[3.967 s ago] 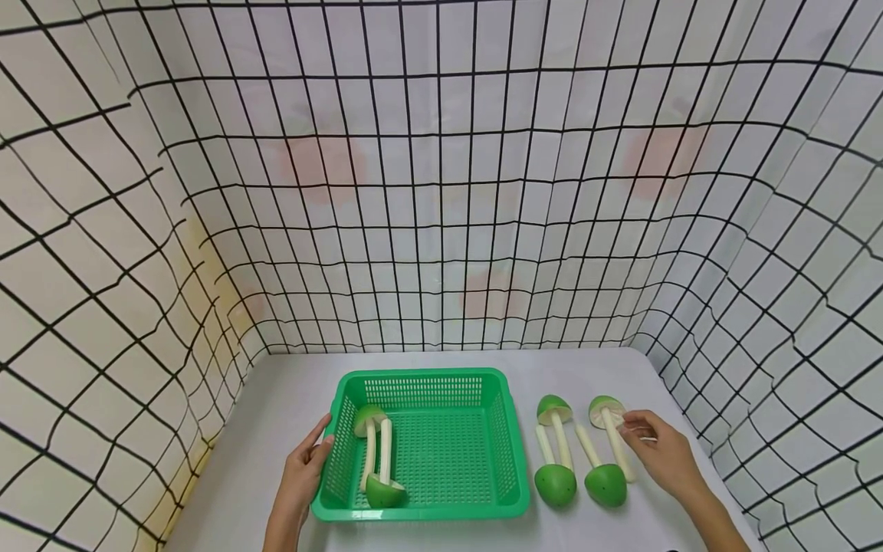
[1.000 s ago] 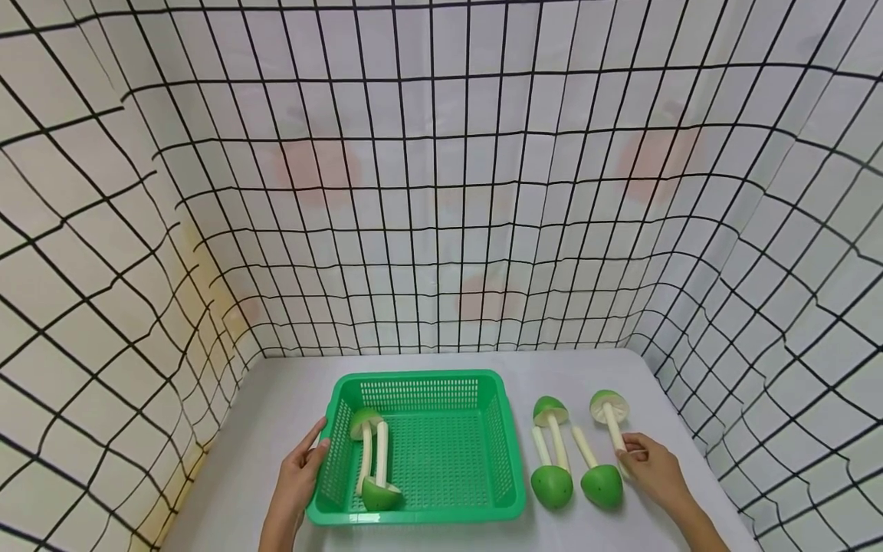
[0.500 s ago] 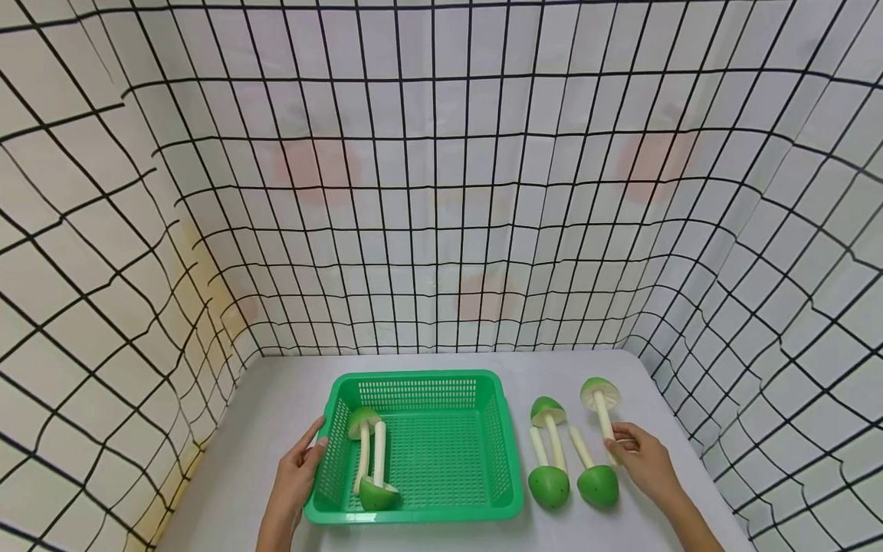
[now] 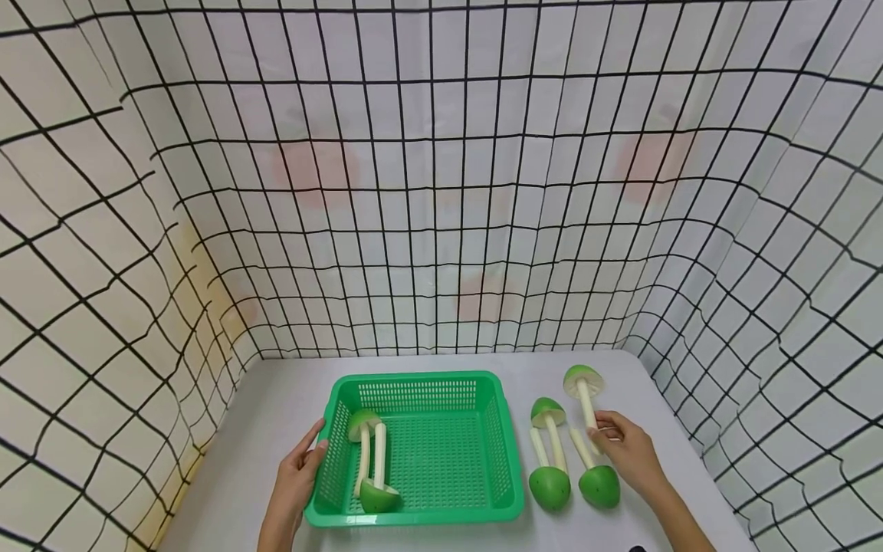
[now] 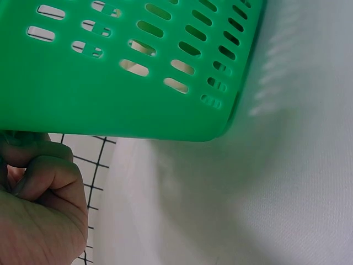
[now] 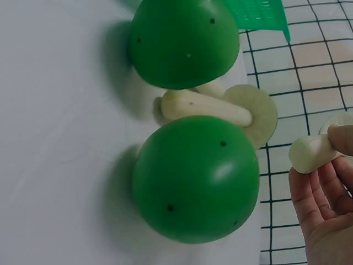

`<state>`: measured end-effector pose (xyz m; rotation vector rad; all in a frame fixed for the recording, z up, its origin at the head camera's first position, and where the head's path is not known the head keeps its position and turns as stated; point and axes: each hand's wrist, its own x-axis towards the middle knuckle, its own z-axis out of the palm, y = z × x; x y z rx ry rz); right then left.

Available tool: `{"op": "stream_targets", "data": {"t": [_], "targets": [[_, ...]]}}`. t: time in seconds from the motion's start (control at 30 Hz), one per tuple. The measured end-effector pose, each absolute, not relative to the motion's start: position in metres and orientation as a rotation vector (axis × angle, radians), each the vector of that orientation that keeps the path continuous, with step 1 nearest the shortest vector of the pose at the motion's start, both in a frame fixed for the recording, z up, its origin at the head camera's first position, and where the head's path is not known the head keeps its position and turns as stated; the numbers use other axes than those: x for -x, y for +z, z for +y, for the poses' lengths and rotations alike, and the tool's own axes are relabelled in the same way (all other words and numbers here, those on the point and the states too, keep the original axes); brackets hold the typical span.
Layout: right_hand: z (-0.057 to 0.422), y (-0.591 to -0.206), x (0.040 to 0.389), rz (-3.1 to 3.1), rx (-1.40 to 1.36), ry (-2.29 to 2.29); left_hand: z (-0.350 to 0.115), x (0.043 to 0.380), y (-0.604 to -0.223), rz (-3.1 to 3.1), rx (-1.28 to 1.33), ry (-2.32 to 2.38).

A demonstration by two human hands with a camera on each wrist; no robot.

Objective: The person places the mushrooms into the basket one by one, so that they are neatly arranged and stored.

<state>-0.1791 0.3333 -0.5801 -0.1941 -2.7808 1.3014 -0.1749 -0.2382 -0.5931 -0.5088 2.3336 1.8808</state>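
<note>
Evidently, the main risk is a slip: the held mushroom (image 4: pixel 586 402) is pinched near its stem's lower end, far from the cap, so it could be tipped or twisted by the cap's wt. If it's carried left too low, the lone mushroom (image 4: pixel 599 487) close by might be knocked, & the mushroom pair (image 4: pixel 549 488) nearer the basket (image 4: pixel 421 520) brushed & rolled on the worktop (image 4: pixel 241 460). The basket might also be shifted if its side is tugged, & the two mushrooms inside (image 4: pixel 379 497) jostled.

Re: right grip (image 4: pixel 628 452): thumb & fingertips are brought together on the stem, no wider apart than its thickness; cap is pointed away from the person. In the right wrist view the stem's end is seen jutting past the thumb. Held mushroom is located R of the basket, outside it, approx. above the lone one.

Left grip (image 4: pixel 298 475): fingers are curled at the basket's left rim, thumb laid on it; firmness can't be told.
</note>
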Motion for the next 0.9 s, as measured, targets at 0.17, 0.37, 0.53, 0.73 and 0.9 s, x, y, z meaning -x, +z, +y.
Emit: {"op": "stream_targets", "data": {"t": [0.17,0.37,0.53,0.73,0.9], "targets": [[0.323,-0.569,0.182,-2.759,0.152,1.323,-0.237,0.176,-0.592,2.339,0.501,1.881],[0.311,-0.564,0.182,-2.732,0.13,1.354,-0.235,0.176,-0.594,2.329,0.511,1.879],[0.3,-0.565,0.185,-2.688,0.081,1.398,-0.234,0.176,-0.593,2.33,0.512,1.873],[0.279,-0.561,0.192,-2.637,0.043,1.503,-0.235,0.175,-0.591,2.338,0.516,1.864],[0.263,-0.556,0.197,-2.595,0.035,1.63,-0.236,0.175,-0.591,2.33,0.534,1.862]]}}
